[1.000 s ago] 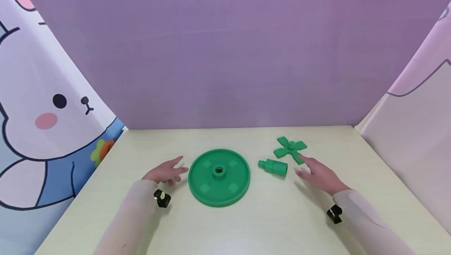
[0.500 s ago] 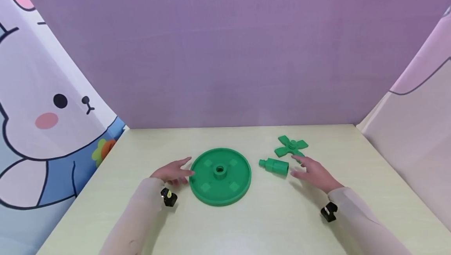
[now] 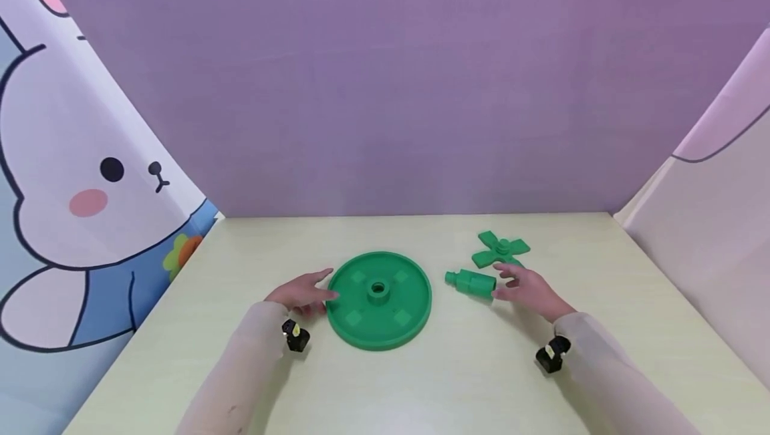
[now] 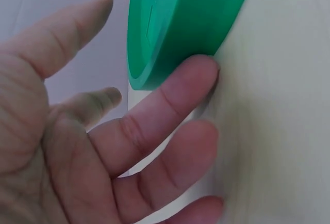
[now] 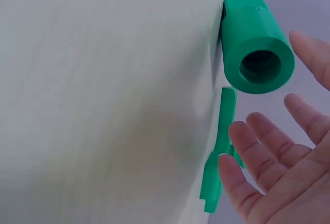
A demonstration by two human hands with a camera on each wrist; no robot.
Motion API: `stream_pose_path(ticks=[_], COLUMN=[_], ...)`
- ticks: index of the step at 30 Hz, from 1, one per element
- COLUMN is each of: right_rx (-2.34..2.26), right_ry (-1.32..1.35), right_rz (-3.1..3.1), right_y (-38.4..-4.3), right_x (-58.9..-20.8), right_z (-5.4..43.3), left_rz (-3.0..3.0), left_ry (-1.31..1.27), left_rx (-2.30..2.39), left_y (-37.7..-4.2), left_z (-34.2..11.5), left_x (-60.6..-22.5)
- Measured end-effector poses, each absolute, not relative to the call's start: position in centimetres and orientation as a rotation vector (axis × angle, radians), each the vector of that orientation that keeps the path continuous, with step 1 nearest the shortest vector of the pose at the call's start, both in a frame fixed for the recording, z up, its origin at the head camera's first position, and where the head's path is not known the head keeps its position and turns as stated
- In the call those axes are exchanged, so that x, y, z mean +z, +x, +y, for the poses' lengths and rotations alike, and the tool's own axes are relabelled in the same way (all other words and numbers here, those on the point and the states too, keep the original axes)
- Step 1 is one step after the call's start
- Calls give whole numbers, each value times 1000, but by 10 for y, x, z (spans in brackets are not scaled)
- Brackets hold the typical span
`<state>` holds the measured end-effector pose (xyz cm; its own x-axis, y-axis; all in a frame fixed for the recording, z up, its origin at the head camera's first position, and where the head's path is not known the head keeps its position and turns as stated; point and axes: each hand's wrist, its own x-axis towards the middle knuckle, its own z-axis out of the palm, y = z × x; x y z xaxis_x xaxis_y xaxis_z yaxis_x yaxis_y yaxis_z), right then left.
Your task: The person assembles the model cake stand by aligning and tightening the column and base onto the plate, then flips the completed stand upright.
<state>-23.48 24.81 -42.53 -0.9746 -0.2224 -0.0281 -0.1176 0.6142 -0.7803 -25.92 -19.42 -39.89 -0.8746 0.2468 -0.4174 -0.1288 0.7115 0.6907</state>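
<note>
A left hand (image 3: 301, 293) at a green disc (image 3: 379, 300), a right hand (image 3: 529, 290) near a green bottle-shaped piece (image 3: 475, 283)

I watch a person at a pale table (image 3: 385, 395). The disc lies flat near the middle. The left hand, fingers spread, grips nothing; one fingertip appears to touch the disc's side. To the right, the bottle-shaped piece lies on its side, its hollow wide end towards the right hand. That hand's thumb and fingers stand apart, holding nothing; I cannot tell whether the thumb touches. Just beyond lies a four-armed piece (image 3: 501, 246).
</note>
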Motion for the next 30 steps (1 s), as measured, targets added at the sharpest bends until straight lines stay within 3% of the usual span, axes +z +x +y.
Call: stream_pose_path(ticks=[30], right_rx=[-1232], right_ry=[-285], right_rz=[2683], right_y=[-250], right_x=[-432], right_z=[230], left_rz=[2463], left_ry=[177], left_rx=[953], left_y=[-264], left_z=[-188], left_x=[-410])
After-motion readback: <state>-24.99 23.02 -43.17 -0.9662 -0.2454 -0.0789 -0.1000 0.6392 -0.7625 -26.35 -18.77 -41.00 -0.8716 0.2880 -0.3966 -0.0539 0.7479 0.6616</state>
